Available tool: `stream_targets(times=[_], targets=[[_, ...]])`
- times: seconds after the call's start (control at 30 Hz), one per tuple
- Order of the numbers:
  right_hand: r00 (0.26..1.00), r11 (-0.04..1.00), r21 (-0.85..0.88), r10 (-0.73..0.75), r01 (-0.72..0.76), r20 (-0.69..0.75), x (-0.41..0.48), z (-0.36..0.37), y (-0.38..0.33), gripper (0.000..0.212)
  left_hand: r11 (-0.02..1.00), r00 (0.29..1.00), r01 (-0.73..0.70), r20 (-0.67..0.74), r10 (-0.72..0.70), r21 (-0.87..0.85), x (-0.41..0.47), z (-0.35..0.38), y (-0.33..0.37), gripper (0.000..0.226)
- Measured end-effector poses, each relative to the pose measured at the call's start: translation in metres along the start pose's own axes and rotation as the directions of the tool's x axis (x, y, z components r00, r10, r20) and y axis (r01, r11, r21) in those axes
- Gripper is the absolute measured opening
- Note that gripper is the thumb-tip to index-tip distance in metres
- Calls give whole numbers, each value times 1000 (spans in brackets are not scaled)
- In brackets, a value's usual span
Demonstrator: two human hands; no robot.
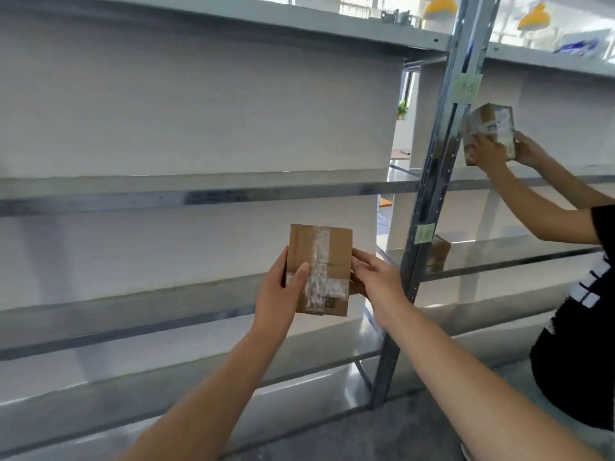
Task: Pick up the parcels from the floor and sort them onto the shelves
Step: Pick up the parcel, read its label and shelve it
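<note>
I hold a small brown cardboard parcel (327, 257) with clear tape across its face, upright in front of the metal shelves (206, 194). My left hand (283, 294) grips its left edge with the thumb on the front. My right hand (376, 277) holds its right edge. The parcel hangs in the air at the height of the lower middle shelf (133, 314), near the grey upright post (429, 181).
At the right, another person in a black shirt (579, 344) holds a second taped parcel (489, 128) with both hands at the neighbouring shelf bay. A third small parcel (439, 252) lies on that bay's lower shelf. Green paper labels (467, 86) stick to the post.
</note>
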State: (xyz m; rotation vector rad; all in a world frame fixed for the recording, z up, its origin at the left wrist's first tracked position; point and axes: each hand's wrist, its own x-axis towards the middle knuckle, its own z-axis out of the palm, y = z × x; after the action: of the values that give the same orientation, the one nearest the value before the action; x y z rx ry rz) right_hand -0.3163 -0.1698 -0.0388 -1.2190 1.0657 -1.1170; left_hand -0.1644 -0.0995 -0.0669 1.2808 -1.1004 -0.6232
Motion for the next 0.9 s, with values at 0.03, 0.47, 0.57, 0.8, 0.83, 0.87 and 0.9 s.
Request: stream_targets(times=[0.03,0.47,0.57,0.8,0.83,0.87,0.9], targets=[[1000,1000,-26,-1,1,13,-2,4,-3,25,1000,1000,-4,-9,4,-11,-2,-7,3,38],[945,984,-44,175,-170,277,-11,61,-23,81,997,991,-36,-128,27,-74,0,-72,32,46],[961,990,-2,136,-139,242,-14,70,-30,82,997,983,-57,-179,48,-46,6,-75,33,61],[983,999,-12,41,-39,180,-12,83,-43,49,996,968,-47,-249,26,-75,15,-79,25,27],[986,999,-25,31,-27,164,-12,84,-44,46,996,970,-33,-241,13,-80,17,-80,23,23],[988,999,-31,19,-15,154,-11,87,-46,42,996,971,-25,-239,4,-84,18,-81,22,20],[989,1000,-30,6,-2,148,-10,89,-47,39,996,970,-24,-244,3,-86,19,-82,21,18]])
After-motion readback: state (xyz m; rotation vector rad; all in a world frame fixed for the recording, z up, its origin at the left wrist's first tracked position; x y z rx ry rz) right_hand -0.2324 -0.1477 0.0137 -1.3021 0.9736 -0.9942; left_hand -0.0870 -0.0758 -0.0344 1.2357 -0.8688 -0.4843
